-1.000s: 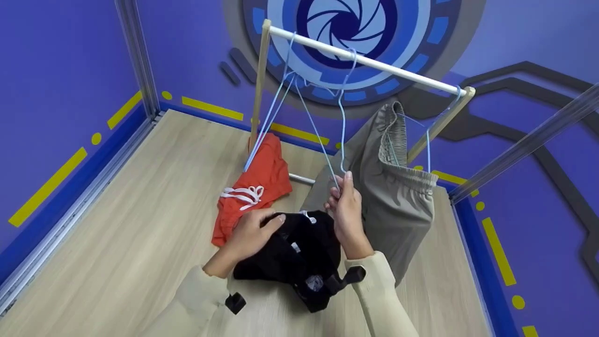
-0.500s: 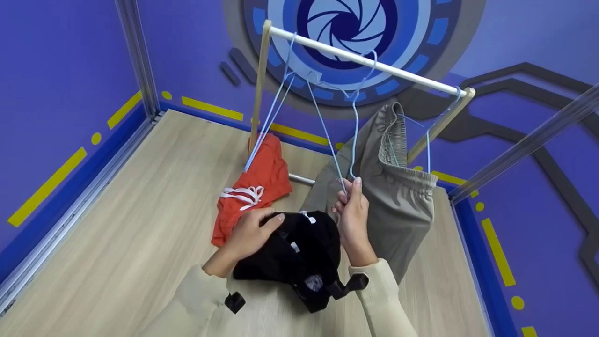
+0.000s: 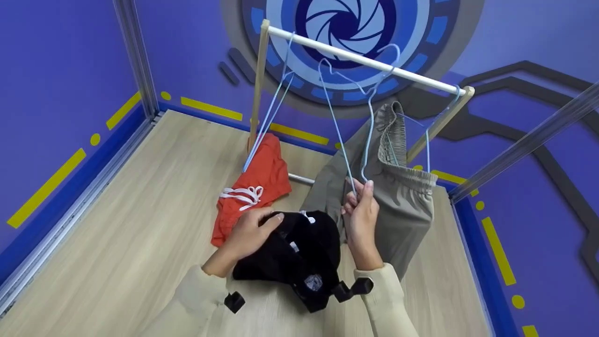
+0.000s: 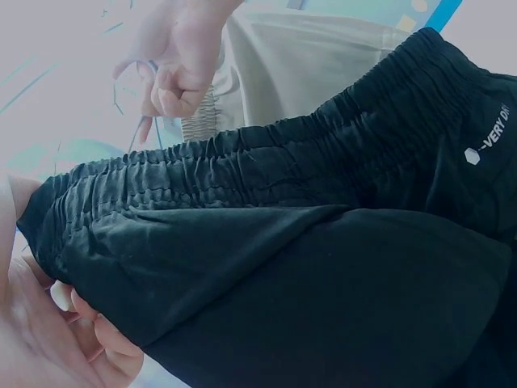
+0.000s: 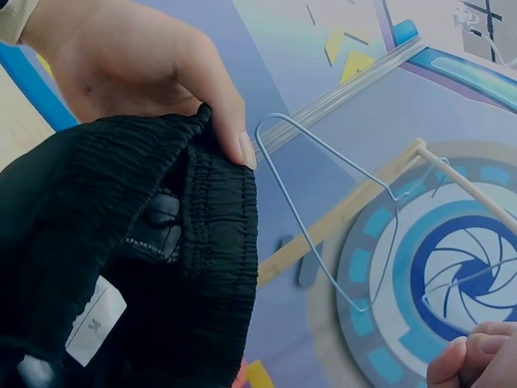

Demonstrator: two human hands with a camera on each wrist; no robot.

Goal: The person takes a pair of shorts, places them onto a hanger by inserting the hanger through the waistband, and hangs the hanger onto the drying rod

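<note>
My left hand (image 3: 250, 234) grips the waistband of black elastic-waist shorts (image 3: 290, 262), its thumb lying on top of the cloth. The left wrist view shows the gathered black waistband (image 4: 242, 166) and white lettering near its right end. A white label (image 5: 95, 322) shows inside the shorts in the right wrist view. To the right, my right hand (image 3: 362, 213) pinches a light-blue wire hanger (image 3: 369, 126) by its lower end. The hanger's hook is up at the white rail (image 3: 337, 49); I cannot tell whether it touches the rail. No garment is on this hanger.
Orange shorts (image 3: 259, 178) with white drawstrings hang from a blue hanger at the rack's left end. Grey-green trousers (image 3: 407, 210) hang at the right end, just behind my right hand. The wooden floor (image 3: 117, 224) is bounded by blue panels.
My right hand has moved right and slightly down, bringing the hanger with it. The hanger's hook has slid right along the rail and tilted. The left hand and black shorts have stayed put.
</note>
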